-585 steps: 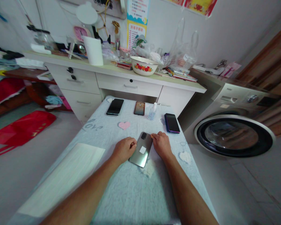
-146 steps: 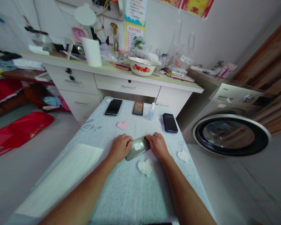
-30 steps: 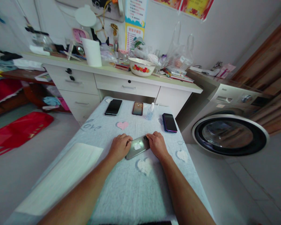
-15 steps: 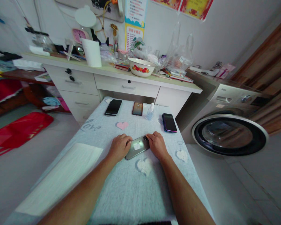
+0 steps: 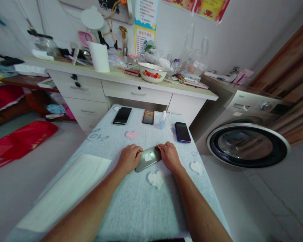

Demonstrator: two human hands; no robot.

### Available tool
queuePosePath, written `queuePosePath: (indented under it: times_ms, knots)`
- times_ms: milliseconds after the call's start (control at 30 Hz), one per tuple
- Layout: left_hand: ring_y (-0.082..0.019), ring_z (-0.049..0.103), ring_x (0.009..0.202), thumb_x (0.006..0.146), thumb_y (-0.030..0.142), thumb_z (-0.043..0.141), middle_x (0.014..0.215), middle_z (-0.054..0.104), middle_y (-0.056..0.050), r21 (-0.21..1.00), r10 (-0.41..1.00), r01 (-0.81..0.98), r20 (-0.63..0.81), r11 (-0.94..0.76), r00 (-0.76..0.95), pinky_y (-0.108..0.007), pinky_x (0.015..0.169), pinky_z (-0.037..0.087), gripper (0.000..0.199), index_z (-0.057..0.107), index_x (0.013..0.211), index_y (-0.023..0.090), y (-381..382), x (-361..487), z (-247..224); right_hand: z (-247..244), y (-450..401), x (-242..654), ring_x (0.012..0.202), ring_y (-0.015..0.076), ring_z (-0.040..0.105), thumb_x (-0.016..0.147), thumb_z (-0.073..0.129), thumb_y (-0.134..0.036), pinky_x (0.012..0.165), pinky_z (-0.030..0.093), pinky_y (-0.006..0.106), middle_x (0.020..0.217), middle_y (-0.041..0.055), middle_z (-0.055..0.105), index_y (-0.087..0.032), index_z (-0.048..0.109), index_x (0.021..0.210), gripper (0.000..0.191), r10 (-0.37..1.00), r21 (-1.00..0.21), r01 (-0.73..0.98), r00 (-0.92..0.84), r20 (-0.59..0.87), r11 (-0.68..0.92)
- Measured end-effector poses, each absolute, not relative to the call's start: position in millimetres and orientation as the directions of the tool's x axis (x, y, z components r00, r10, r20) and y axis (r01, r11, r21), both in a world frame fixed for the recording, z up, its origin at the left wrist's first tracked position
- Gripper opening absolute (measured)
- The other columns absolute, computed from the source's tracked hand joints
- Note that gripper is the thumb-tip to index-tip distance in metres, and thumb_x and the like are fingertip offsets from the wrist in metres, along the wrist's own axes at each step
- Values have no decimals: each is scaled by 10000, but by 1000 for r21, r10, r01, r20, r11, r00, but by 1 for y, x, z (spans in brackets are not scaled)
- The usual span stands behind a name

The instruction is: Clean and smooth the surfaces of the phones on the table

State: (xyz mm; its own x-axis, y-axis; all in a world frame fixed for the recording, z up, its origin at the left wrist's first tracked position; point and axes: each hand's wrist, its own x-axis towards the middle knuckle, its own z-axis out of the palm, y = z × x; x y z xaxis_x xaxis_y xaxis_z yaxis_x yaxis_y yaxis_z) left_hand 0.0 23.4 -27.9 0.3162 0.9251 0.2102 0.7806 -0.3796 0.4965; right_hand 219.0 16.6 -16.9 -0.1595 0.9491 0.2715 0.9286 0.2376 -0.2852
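Note:
A silvery-green smartphone (image 5: 148, 159) lies back side up on the cloth-covered table, tilted so its right end is farther from me. A small white patch is on its back, and the dark camera block shows at the right end. My left hand (image 5: 129, 158) is closed on its left end, with the thumb and fingers at the edge. At the other end, my right hand (image 5: 169, 155) pinches the corner by the camera block. Some fingertips of both hands are hidden.
Beyond the hands lie a black-screened phone (image 5: 122, 115), a brown phone or case (image 5: 148, 117), a clear spray bottle (image 5: 162, 120) and a purple-edged phone (image 5: 182, 132). A white sheet (image 5: 65, 191) lies at left. A washing machine (image 5: 232, 111) stands at right, a cluttered desk (image 5: 126, 76) behind.

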Motion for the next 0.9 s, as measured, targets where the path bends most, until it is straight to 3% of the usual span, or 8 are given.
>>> queuePosePath:
  times_ms: [633,900]
  knots:
    - [-190,583,896,832,185,488,915,645,-44,499,930,785,192,-366,312,-315,818,417,191,657,918,206,22,1,-24,-18,14,215,856,171,481,981,426,-265,793,313,264,850,49,581,-250,700,1069,288,932,-231,925,-236,274,302]
    - [-193,584,896,839,191,485,917,645,-42,492,929,788,198,-369,312,-319,814,416,192,657,922,212,22,0,-26,-14,15,217,851,179,498,978,426,-277,790,323,270,859,60,588,-247,707,1084,302,947,-231,940,-189,259,251]
